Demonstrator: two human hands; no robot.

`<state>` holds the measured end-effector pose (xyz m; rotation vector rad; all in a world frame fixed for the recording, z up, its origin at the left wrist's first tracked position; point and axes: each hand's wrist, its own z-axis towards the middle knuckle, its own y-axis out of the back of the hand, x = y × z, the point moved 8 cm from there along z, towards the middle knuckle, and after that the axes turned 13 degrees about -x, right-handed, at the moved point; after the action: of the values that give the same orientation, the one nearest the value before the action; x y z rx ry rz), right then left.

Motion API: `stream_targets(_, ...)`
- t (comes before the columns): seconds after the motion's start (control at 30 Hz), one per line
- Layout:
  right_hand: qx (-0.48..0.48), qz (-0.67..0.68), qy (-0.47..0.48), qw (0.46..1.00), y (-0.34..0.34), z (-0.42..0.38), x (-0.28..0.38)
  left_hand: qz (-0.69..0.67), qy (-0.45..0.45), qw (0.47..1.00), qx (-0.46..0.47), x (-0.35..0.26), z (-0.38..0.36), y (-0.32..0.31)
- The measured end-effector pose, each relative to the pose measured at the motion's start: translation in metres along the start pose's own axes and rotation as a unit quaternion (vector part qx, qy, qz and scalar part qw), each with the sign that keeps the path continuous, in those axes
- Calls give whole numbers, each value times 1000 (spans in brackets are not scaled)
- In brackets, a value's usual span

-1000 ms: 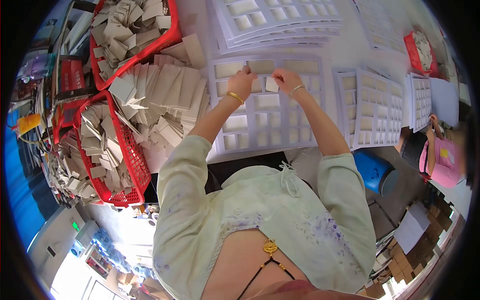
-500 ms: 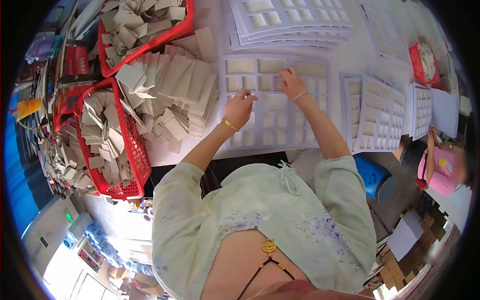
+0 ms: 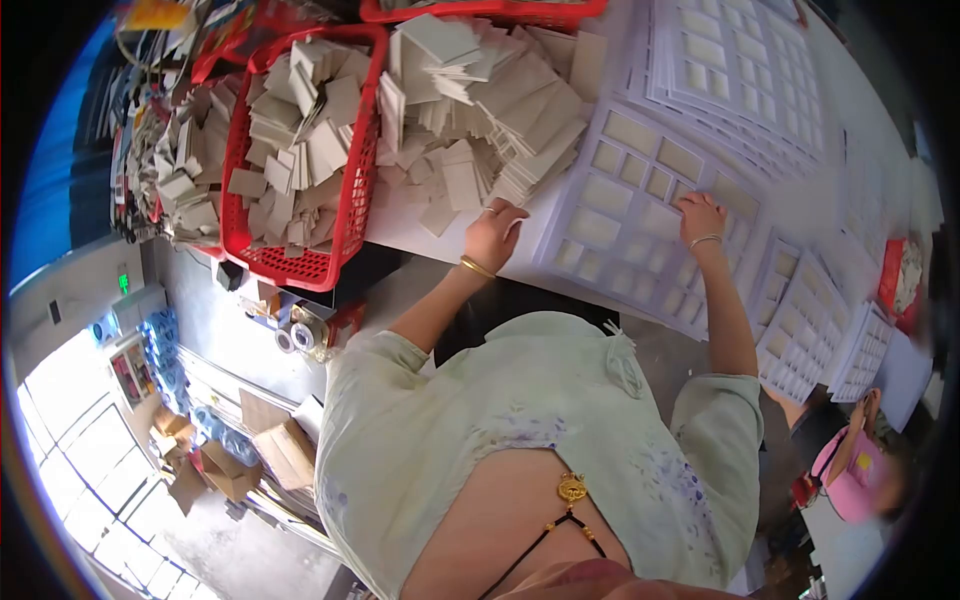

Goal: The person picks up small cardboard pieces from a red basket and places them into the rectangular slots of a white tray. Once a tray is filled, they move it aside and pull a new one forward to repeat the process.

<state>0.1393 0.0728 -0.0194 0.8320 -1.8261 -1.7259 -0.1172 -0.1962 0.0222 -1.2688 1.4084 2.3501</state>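
Note:
In front of me lies a white panel (image 3: 612, 195) divided into many rectangular openings, the upper ones showing beige backing. My right hand (image 3: 702, 218) rests over its middle, fingers bent and slightly apart, fingertips at the dividers. To the left of the panel, close to the table's front edge, my left hand (image 3: 494, 237) hovers with thumb and fingers drawn together. Whether a small piece is between them is too fine to make out. Just beyond that hand is a loose pile of grey-beige cardboard pieces (image 3: 465, 175).
A red basket (image 3: 365, 150) full of cardboard pieces stands at the left. Another red basket (image 3: 500, 10) is at the top edge. Stacked white panels (image 3: 740, 75) lie beyond, with more panels (image 3: 800, 325) at the right. A person in pink (image 3: 855, 470) is at the far right.
The view has turned left, so the table appears tilted. My left hand has moved off the panel toward the cardboard pile; my right hand stays over the panel.

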Motion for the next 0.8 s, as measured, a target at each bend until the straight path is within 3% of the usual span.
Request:
stream_targets(0.1, -107, 14, -4, 994, 27, 17, 24, 14, 77, 995, -63, 49, -7, 31)
stream_targets(0.17, -219, 127, 63, 965, 51, 30, 75, 47, 109, 989, -93, 72, -12, 52)
stream_targets(0.23, -254, 185, 135, 940, 88, 37, 161, 49, 139, 984, -102, 87, -15, 64)
stream_targets(0.4, -179, 223, 237, 929, 89, 47, 334, 41, 146, 977, -153, 97, -9, 94)
stream_targets(0.5, -166, 147, 265, 939, 54, 57, 376, 60, 153, 965, -205, 112, -14, 124)
stream_targets(0.6, -197, 156, 270, 930, 38, 57, 384, 74, 185, 949, -245, 137, -26, 154)
stream_targets(0.7, -200, 172, 271, 926, 39, 56, 383, 70, 227, 953, -189, 154, -35, 148)
stream_targets(0.8, -196, 193, 268, 923, 50, 55, 380, 202, 170, 962, -65, 141, -33, 116)
